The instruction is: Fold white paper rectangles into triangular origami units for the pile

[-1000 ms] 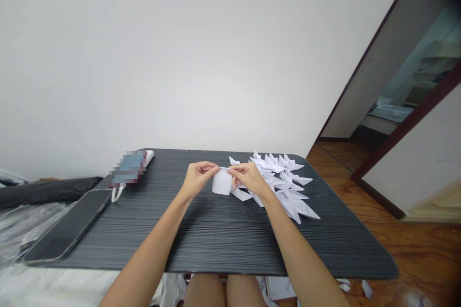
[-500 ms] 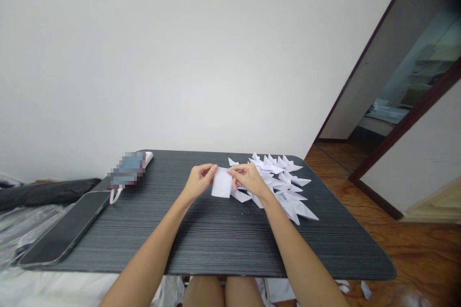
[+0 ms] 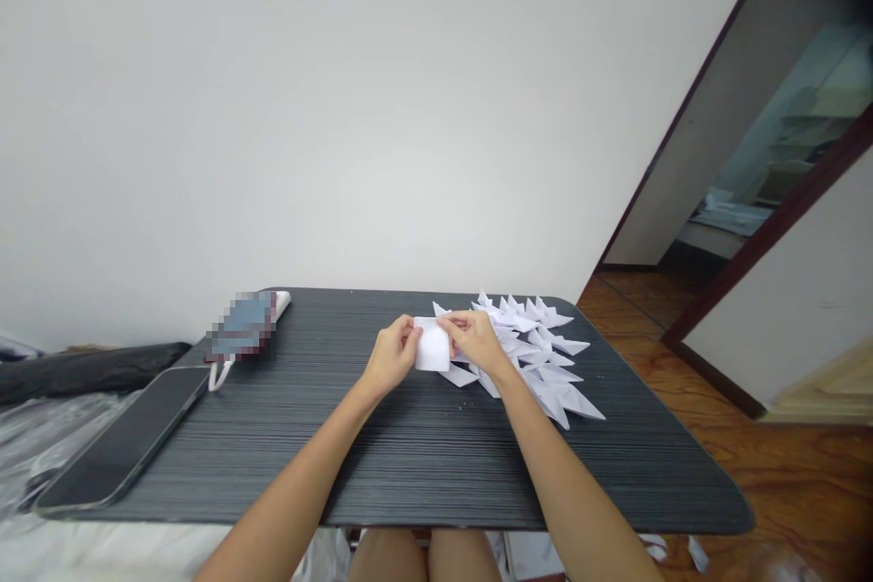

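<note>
A small white piece of paper, roughly square, is held up between both hands above the table. My left hand pinches its left edge between thumb and fingers. At the upper right corner, my right hand is closed on the same paper, thumb and forefinger together. Just behind and to the right of my right hand lie several folded white paper boats, bunched in rows with their points sticking up. My right hand and forearm cover part of that group.
The dark ribbed table stands against a white wall. At its left edge lie a black phone and a blurred-out device with a white cable. Paper scraps lie on the floor at right.
My left hand has moved right and slightly down along the paper's edge. The paper has shifted a little to the right and now sits more squarely. My right hand has barely moved.
</note>
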The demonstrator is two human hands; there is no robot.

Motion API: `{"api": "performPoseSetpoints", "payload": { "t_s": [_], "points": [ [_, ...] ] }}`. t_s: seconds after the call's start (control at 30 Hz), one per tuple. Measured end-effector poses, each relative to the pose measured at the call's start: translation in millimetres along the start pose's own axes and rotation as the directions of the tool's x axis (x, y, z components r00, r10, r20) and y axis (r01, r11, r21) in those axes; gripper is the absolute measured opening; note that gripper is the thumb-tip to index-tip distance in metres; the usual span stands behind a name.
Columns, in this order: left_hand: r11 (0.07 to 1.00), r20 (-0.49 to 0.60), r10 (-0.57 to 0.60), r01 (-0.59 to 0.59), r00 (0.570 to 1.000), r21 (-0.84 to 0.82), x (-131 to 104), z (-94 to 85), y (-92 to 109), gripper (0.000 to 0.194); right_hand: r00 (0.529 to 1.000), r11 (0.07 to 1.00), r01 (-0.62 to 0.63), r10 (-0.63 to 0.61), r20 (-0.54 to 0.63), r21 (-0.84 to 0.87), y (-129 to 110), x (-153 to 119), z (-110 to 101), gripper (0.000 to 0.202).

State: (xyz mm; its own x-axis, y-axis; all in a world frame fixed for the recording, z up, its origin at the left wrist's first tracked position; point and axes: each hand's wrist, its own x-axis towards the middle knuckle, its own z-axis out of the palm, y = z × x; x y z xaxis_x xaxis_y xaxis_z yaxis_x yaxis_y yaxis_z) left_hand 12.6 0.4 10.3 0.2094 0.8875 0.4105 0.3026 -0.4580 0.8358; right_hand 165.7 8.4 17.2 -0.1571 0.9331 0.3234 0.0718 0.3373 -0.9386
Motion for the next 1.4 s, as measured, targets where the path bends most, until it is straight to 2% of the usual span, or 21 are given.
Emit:
{"api": "performPoseSetpoints", "payload": {
  "t_s": [0.13, 0.23, 0.33, 0.4, 0.47, 0.53, 0.6, 0.67, 0.73, 0.8, 0.87, 0.97, 1.07, 1.2, 1.3, 1.4],
  "points": [
    [0.951, 0.095, -0.105, 0.128, 0.990, -0.283, -1, 5.6, 2, 0.021, 0.993, 0.998, 0.018, -0.024, -0.113, -0.059, 0, 2, -5, 0.024],
    [0.890, 0.213, -0.099, 0.183, 0.972, -0.418, -1, 7.2, 6, 0.029, 0.979, 0.997, 0.019, -0.032, -0.201, -0.069, 0, 3, -7, 0.025],
    [0.871, 0.358, -0.100, 0.256, 0.928, -0.420, -2, 2.6, 9, 0.023, 0.966, 0.998, 0.021, -0.036, -0.257, -0.060, 1, 4, -8, 0.025],
    [0.882, 0.424, -0.123, 0.295, 0.897, -0.367, -1, -2.5, 8, 0.023, 0.970, 0.999, 0.009, -0.021, -0.241, -0.052, 2, 4, -8, 0.026],
    [0.907, 0.386, -0.137, 0.272, 0.912, -0.321, 1, -7.0, 6, 0.025, 0.984, 0.999, -0.012, 0.003, -0.178, -0.050, 3, 3, -6, 0.026],
    [0.931, 0.257, -0.133, 0.209, 0.957, -0.298, 3, -9.3, 2, 0.026, 0.994, 0.998, -0.004, -0.002, -0.111, -0.055, 3, 3, -4, 0.025],
    [0.943, 0.120, -0.131, 0.161, 0.984, -0.293, 5, -9.1, -1, 0.026, 0.997, 0.998, 0.017, -0.022, -0.072, -0.067, 4, 2, 0, 0.026],
    [0.942, 0.046, -0.144, 0.152, 0.988, -0.299, 5, -7.2, -4, 0.027, 0.996, 0.989, 0.065, -0.074, -0.059, -0.129, 3, 1, 3, 0.029],
    [0.940, -0.006, -0.157, 0.148, 0.988, -0.308, 5, -5.1, -6, 0.028, 0.981, 0.951, 0.168, -0.186, -0.049, -0.258, 2, -1, 5, 0.031],
    [0.933, -0.036, -0.167, 0.146, 0.985, -0.329, 5, -3.7, -7, 0.028, 0.949, 0.872, 0.284, -0.315, -0.015, -0.398, 0, -3, 7, 0.034],
    [0.923, -0.052, -0.179, 0.150, 0.982, -0.354, 5, -3.1, -6, 0.026, 0.923, 0.796, 0.350, -0.382, 0.037, -0.495, -1, -5, 8, 0.038],
    [0.910, -0.066, -0.203, 0.164, 0.977, -0.381, 5, -2.8, -5, 0.025, 0.916, 0.726, 0.372, -0.388, 0.102, -0.578, -1, -7, 9, 0.043],
    [0.900, -0.064, -0.215, 0.172, 0.974, -0.401, 5, -2.6, -5, 0.025, 0.914, 0.698, 0.381, -0.384, 0.132, -0.606, -2, -8, 10, 0.045],
    [0.889, -0.063, -0.228, 0.181, 0.972, -0.421, 5, -2.5, -6, 0.025, 0.906, 0.726, 0.405, -0.401, 0.137, -0.556, -5, -9, 10, 0.042],
    [0.884, -0.059, -0.231, 0.184, 0.971, -0.429, 5, -2.2, -6, 0.026, 0.920, 0.821, 0.361, -0.391, 0.025, -0.443, -5, -6, 11, 0.031],
    [0.875, -0.044, -0.227, 0.184, 0.973, -0.449, 5, -1.1, -5, 0.028, 0.953, 0.940, 0.265, -0.289, -0.090, -0.213, -2, -3, 14, 0.022]
  ]
}}
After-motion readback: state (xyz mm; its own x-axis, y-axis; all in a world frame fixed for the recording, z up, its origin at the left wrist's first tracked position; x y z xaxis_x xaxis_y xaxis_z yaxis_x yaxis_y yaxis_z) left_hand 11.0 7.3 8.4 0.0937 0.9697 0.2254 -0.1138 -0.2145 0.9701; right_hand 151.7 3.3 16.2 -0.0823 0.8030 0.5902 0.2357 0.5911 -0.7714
